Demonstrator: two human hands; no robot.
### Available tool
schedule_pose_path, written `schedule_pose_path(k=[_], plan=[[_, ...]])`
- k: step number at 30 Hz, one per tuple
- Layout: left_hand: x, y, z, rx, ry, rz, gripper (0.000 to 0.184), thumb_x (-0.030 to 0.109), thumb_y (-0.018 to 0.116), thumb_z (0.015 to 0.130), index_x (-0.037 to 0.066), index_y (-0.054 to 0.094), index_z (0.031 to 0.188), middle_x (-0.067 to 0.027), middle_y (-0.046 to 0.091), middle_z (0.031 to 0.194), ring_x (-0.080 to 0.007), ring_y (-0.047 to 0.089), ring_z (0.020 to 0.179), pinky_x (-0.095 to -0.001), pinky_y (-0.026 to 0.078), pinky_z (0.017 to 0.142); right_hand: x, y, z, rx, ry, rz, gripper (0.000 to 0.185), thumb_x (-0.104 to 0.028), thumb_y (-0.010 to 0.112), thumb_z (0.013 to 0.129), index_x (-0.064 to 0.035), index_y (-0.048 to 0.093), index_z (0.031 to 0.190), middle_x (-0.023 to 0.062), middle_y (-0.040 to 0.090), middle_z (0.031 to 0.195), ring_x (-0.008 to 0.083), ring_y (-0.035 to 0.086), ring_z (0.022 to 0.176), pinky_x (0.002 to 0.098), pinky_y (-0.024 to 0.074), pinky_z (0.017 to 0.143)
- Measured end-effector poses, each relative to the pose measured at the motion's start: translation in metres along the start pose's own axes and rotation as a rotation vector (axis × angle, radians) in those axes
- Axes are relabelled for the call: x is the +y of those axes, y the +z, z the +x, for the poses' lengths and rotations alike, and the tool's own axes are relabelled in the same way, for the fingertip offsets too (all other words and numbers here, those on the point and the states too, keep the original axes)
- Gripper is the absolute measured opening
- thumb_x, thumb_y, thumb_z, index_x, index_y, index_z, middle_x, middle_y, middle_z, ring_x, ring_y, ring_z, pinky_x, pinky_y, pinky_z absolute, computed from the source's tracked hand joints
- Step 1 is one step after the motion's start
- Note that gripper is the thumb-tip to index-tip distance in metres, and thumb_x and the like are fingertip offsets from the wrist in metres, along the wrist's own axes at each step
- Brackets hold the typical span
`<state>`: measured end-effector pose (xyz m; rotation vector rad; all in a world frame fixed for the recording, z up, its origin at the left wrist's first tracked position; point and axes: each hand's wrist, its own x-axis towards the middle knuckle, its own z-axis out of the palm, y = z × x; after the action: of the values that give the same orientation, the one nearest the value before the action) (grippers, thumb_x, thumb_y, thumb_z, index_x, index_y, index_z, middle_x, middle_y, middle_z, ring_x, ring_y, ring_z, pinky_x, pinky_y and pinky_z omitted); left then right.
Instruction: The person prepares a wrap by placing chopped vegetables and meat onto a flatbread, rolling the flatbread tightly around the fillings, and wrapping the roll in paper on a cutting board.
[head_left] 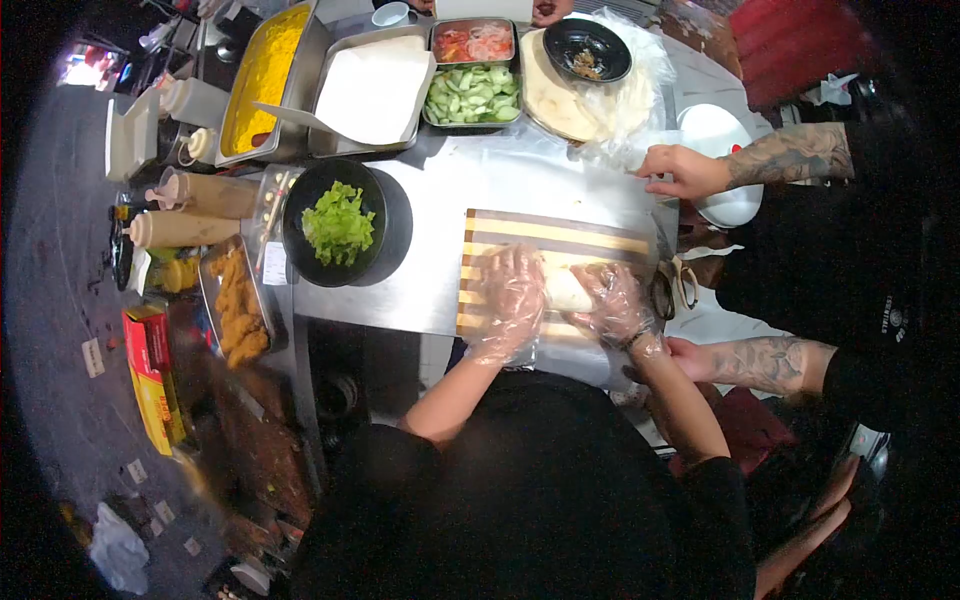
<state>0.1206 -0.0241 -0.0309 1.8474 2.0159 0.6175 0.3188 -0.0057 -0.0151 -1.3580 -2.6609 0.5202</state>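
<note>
On a striped wooden cutting board (560, 236) lies a pale rolled wrap (568, 290). My left hand (512, 300), in a clear plastic glove, is curled over the wrap's left end. Gloved the same way, my right hand (612, 300) grips the right end. The wrap's middle shows between the two hands; its ends are hidden under them. To the left of the board stands a black bowl (300, 250) with green lettuce (340, 222) in it.
Metal trays hold cucumber slices (472, 95), tomato slices (473, 43) and yellow food (262, 85). Flatbreads (550, 100) lie under a black bowl (587, 50). Sauce bottles (185, 230) and fried pieces (240, 315) are at left. At right, another person's hand (690, 172) reaches in.
</note>
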Motion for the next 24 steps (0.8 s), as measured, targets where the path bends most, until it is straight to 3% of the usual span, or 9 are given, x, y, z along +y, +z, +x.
schedule_pose_path(k=[2, 4, 5, 8, 10, 13, 16, 18, 24], plan=[[-0.006, 0.007, -0.004, 0.108, 0.127, 0.043, 0.035, 0.028, 0.052, 0.095, 0.002, 0.061, 0.116, -0.0179, 0.063, 0.109, -0.0366, 0.058, 0.102, -0.0521, 0.041, 0.093, 0.007, 0.008, -0.002, 0.005, -0.029, 0.027, 0.072, -0.047, 0.075, 0.072, -0.0114, 0.057, 0.131, 0.0152, 0.061, 0.117, 0.0349, 0.054, 0.106, 0.0472, 0.0429, 0.095], [-0.017, -0.001, -0.003, -0.22, 0.258, -0.038, 0.044, 0.035, 0.056, 0.093, 0.002, 0.059, 0.123, -0.0171, 0.061, 0.119, -0.0359, 0.055, 0.112, -0.0525, 0.039, 0.098, 0.01, 0.007, 0.0, 0.012, -0.058, 0.054, 0.071, -0.049, 0.071, 0.077, -0.0112, 0.055, 0.134, 0.0164, 0.06, 0.119, 0.0352, 0.052, 0.11, 0.0461, 0.042, 0.098], [-0.017, -0.006, -0.002, -0.226, 0.266, -0.036, 0.044, 0.035, 0.056, 0.093, 0.002, 0.059, 0.123, -0.0171, 0.061, 0.119, -0.0359, 0.055, 0.112, -0.0525, 0.039, 0.098, 0.007, 0.002, 0.001, -0.012, -0.033, 0.086, 0.071, -0.05, 0.072, 0.076, -0.0104, 0.055, 0.133, 0.0162, 0.06, 0.117, 0.0354, 0.052, 0.11, 0.0463, 0.0414, 0.098], [-0.013, -0.017, 0.001, -0.049, 0.499, 0.038, 0.062, 0.046, 0.068, 0.083, 0.001, 0.058, 0.125, -0.018, 0.063, 0.113, -0.034, 0.058, 0.105, -0.0497, 0.041, 0.097, 0.006, 0.003, 0.004, -0.004, -0.007, 0.119, 0.071, -0.05, 0.075, 0.074, -0.0095, 0.058, 0.129, 0.0146, 0.062, 0.112, 0.0343, 0.054, 0.107, 0.0467, 0.0417, 0.096], [-0.011, -0.021, 0.007, -0.276, 0.552, 0.176, 0.08, 0.057, 0.072, 0.075, 0.003, 0.054, 0.131, -0.0169, 0.061, 0.116, -0.0323, 0.058, 0.106, -0.0482, 0.042, 0.097, 0.007, 0.007, 0.003, 0.024, -0.012, 0.118, 0.07, -0.05, 0.077, 0.072, -0.0094, 0.06, 0.126, 0.0131, 0.063, 0.109, 0.0331, 0.056, 0.103, 0.047, 0.0426, 0.094], [-0.008, -0.039, 0.016, -0.425, 0.605, 0.246, 0.08, 0.056, 0.072, 0.076, 0.005, 0.051, 0.134, -0.0164, 0.061, 0.114, -0.032, 0.058, 0.105, -0.0464, 0.043, 0.098, 0.005, 0.01, -0.003, 0.038, 0.026, 0.12, 0.079, -0.052, 0.081, 0.067, -0.0071, 0.058, 0.127, 0.0155, 0.058, 0.117, 0.0328, 0.053, 0.108, 0.0455, 0.0415, 0.097], [0.003, -0.046, 0.027, -0.586, 0.507, 0.247, 0.077, 0.054, 0.072, 0.077, 0.007, 0.052, 0.134, -0.0154, 0.062, 0.109, -0.0311, 0.059, 0.102, -0.0457, 0.044, 0.096, -0.009, 0.017, -0.021, 0.253, 0.257, 0.142, 0.087, -0.048, 0.083, 0.063, -0.0071, 0.05, 0.133, 0.0168, 0.049, 0.126, 0.0355, 0.046, 0.119, 0.0474, 0.0372, 0.104], [0.0, -0.044, 0.026, -0.539, 0.544, 0.24, 0.075, 0.054, 0.072, 0.077, 0.007, 0.052, 0.133, -0.015, 0.062, 0.107, -0.0304, 0.059, 0.1, -0.0455, 0.045, 0.094, -0.022, 0.025, -0.025, 0.411, 0.488, 0.376, 0.092, -0.04, 0.088, 0.057, -0.0072, 0.048, 0.134, 0.0159, 0.044, 0.13, 0.0357, 0.042, 0.124, 0.0477, 0.0355, 0.106], [-0.001, -0.039, 0.026, -0.456, 0.63, 0.24, 0.071, 0.05, 0.073, 0.078, 0.006, 0.053, 0.13, -0.0147, 0.061, 0.111, -0.0286, 0.059, 0.098, -0.0447, 0.047, 0.09, -0.024, 0.041, -0.024, 0.556, 0.476, 0.458, 0.091, -0.03, 0.089, 0.053, -0.0097, 0.051, 0.133, 0.0144, 0.048, 0.127, 0.0355, 0.044, 0.121, 0.0485, 0.0371, 0.104]])
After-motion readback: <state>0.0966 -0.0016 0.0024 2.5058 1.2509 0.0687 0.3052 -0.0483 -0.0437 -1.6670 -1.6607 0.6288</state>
